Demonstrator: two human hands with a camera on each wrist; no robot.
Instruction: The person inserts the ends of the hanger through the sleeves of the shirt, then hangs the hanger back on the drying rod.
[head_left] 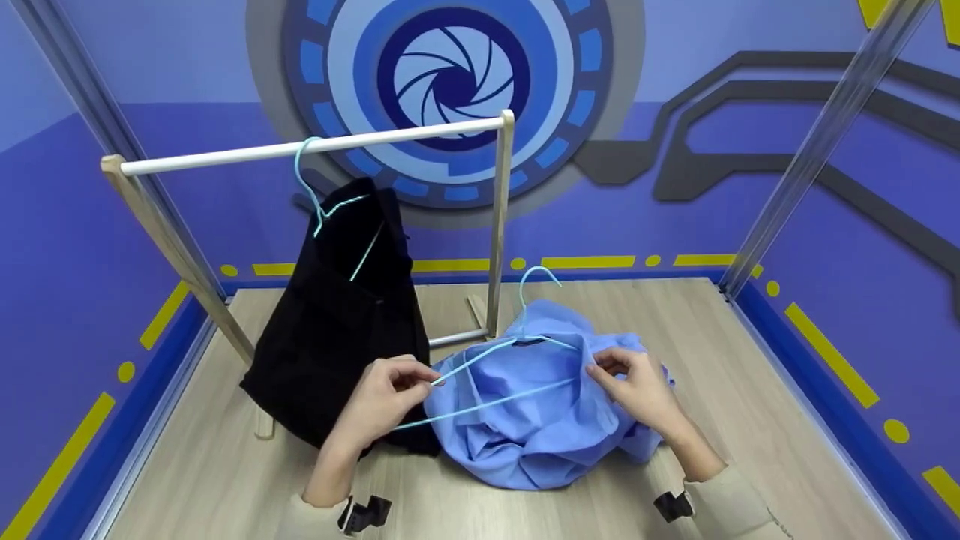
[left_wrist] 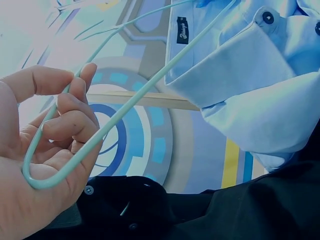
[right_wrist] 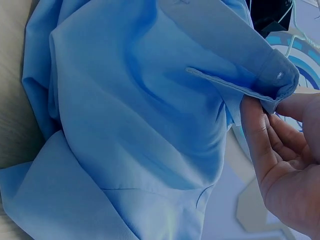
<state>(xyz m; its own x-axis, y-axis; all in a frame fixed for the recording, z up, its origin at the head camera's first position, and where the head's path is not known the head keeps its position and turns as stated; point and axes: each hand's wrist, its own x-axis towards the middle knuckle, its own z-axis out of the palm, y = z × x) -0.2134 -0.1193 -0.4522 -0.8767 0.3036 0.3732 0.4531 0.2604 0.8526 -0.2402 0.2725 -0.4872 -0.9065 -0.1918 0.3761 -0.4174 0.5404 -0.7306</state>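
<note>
My left hand (head_left: 386, 394) pinches the upper arm of a pale turquoise hanger (head_left: 480, 406) near its left end. In the left wrist view the rounded end of the hanger lies against the palm. The hanger's right side runs inside a light blue shirt (head_left: 517, 450), and its hook stands up behind the collar. My right hand (head_left: 637, 382) pinches the shirt's edge at the right of the neck opening. In the right wrist view a buttonholed collar corner (right_wrist: 280, 75) sits between thumb and fingers. The hanger's right end is hidden by cloth.
A rack with a white rail (head_left: 405, 136) and wooden legs stands at the back left. From it hangs a black garment (head_left: 330, 352) on another turquoise hanger (head_left: 304, 176), close beside my left hand. Walls enclose the wooden table (head_left: 750, 360) at the back and sides.
</note>
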